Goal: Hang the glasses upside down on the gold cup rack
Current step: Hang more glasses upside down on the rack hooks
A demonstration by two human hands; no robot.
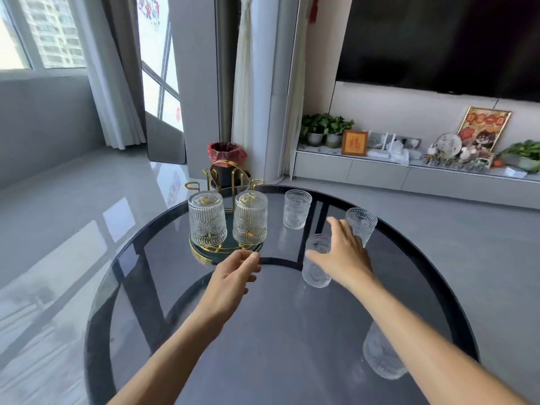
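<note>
The gold cup rack [222,176] stands on a dark green tray [230,254] at the table's far left. Two ribbed glasses hang upside down on its front pegs, one on the left [207,219] and one on the right [250,219]. Upright glasses stand to the right: a far one [297,209], one at the right edge [361,225] and a near one [315,266]. My right hand [340,255] has its fingers spread around the near glass, thumb against its side. My left hand [233,276] rests at the tray's front rim, fingers loosely curled, holding nothing.
The round dark glass table [277,346] has a black rim. Another glass [380,356] shows near the front right, partly behind my right forearm. A bin with a red bag [226,153] stands on the floor behind the rack.
</note>
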